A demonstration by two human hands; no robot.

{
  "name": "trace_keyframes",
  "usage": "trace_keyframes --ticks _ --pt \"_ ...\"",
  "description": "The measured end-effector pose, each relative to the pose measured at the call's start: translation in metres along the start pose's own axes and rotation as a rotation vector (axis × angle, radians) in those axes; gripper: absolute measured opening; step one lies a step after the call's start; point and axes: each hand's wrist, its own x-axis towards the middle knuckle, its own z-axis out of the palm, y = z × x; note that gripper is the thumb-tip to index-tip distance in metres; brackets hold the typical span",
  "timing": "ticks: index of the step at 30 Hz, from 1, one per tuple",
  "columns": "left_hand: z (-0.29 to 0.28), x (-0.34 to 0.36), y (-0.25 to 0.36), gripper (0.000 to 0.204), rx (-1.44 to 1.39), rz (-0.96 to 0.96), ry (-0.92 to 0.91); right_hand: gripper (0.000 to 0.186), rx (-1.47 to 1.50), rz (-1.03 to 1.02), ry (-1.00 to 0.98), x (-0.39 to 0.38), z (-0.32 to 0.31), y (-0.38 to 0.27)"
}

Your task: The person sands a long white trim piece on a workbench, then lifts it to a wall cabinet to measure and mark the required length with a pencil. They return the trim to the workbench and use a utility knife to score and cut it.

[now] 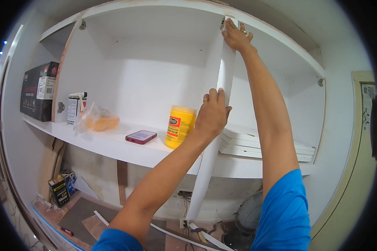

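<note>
A long white strip [203, 184] runs down the front edge of the upright divider between two cabinet bays, and its lower end hangs below the shelf. High up, my right hand [237, 37] lies against the strip's top with fingers spread, beside a metal hinge [222, 23]. My left hand [212, 115] is around the strip at mid-height, fingers toward its left edge and thumb by its right. Just left of that hand stands a yellow plastic jar [180, 125] of glue. A phone [141, 137] in a red case lies farther left on the shelf.
A plastic bag with an orange item [101, 122], a can [74, 109] and a black box [38, 90] sit on the left. White panels [266, 144] are stacked in the right bay. Below are a fan [250, 211], a hammer [202, 235] and adhesive tins [59, 190].
</note>
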Motion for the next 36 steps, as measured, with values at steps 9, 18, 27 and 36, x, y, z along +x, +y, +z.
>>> trace_keyframes --ticks 9,18,27,36 --pt "-0.011 0.008 -0.005 0.065 -0.059 0.012 -0.068 0.058 -0.075 0.024 -0.061 0.036 -0.011 0.007" --pt "-0.007 0.008 -0.008 0.065 -0.032 0.053 -0.004 0.058 -0.047 0.025 0.034 0.028 -0.005 -0.001" --pt "-0.004 -0.002 -0.007 0.062 0.027 0.079 0.008 0.045 0.066 0.049 0.170 -0.006 0.019 -0.013" --pt "-0.005 0.015 -0.013 0.036 0.028 0.077 0.027 0.059 0.084 -0.046 0.067 -0.091 0.003 0.003"
